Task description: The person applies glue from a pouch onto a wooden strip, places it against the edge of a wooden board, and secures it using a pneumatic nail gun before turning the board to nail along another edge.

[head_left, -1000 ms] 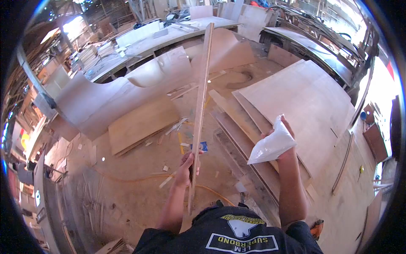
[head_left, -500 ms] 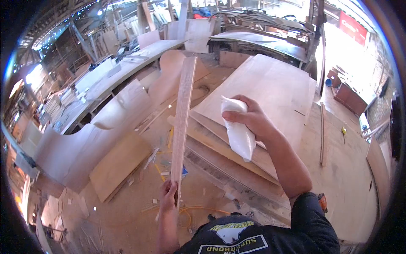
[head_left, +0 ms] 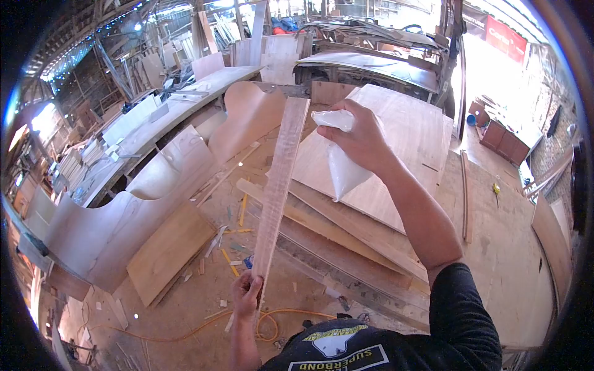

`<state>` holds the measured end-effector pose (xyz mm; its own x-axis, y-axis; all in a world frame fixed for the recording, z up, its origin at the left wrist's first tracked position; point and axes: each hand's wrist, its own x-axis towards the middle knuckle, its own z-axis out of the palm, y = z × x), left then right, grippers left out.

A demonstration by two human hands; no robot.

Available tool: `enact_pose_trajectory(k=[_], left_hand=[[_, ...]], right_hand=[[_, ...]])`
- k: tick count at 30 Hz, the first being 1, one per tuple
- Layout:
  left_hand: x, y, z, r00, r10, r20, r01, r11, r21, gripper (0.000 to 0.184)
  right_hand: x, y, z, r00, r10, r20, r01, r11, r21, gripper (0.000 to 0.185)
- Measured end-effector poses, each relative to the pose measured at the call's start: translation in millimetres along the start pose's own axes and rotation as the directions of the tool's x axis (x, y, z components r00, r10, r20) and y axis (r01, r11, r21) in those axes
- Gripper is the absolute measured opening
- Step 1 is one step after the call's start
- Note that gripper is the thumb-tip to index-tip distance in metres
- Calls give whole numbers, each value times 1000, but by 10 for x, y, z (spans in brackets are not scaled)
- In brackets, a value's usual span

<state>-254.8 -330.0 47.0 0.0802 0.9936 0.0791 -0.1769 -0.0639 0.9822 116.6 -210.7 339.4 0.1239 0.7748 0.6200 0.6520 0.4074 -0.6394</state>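
Observation:
My left hand (head_left: 247, 293) is closed around the lower end of a long, narrow wooden board (head_left: 279, 191). The board rises away from me, tilted slightly to the right, with its broad face toward the camera. My right hand (head_left: 366, 137) grips a white plastic bag (head_left: 346, 174) near its top. The bag's filled lower part tapers to a corner pointing down, to the right of the board and apart from it. What fills it looks white, but I cannot tell what it is.
Large plywood sheets (head_left: 396, 148) lie stacked beyond my right hand. Curved wooden panels (head_left: 99, 235) and a long bench (head_left: 148, 130) stand at the left. An orange hose (head_left: 179, 337) and wood scraps lie on the floor. A thin wooden strip (head_left: 466, 198) rests at the right.
The board has swung right at its top, and more of its broad face shows. My right hand has tilted the bag, which now hangs corner-down with its top nearer the board.

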Motion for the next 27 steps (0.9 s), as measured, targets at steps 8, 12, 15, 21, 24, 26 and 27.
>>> enact_pose_trajectory(k=[8, 12, 15, 21, 24, 26, 27], left_hand=[[19, -74, 82, 1000, -6, 22, 7, 997, -72, 30], [27, -15, 76, 998, -27, 49, 27, 1000, -3, 31], [30, -60, 109, 999, -38, 21, 38, 999, -13, 30], [57, -43, 139, 996, -85, 36, 85, 996, 5, 27], [77, -88, 160, 996, -77, 37, 78, 997, -13, 26], [77, -21, 259, 997, -73, 15, 74, 996, -39, 26], [89, -18, 272, 998, -61, 13, 62, 998, -24, 26]], right_hand=[[9, 9, 32, 994, -60, -95, 48, 991, -123, 42], [-1, -55, 18, 994, -45, -95, 31, 990, -139, 38], [-32, -121, 7, 996, 0, -94, -14, 987, -158, 38], [-86, -139, 8, 997, 17, -72, -35, 969, -244, 40], [-134, -112, 19, 998, 6, -59, -21, 966, -258, 41], [-168, -122, 24, 999, 21, -50, -33, 967, -252, 40], [-180, -165, 21, 998, 51, -41, -59, 967, -247, 40]])
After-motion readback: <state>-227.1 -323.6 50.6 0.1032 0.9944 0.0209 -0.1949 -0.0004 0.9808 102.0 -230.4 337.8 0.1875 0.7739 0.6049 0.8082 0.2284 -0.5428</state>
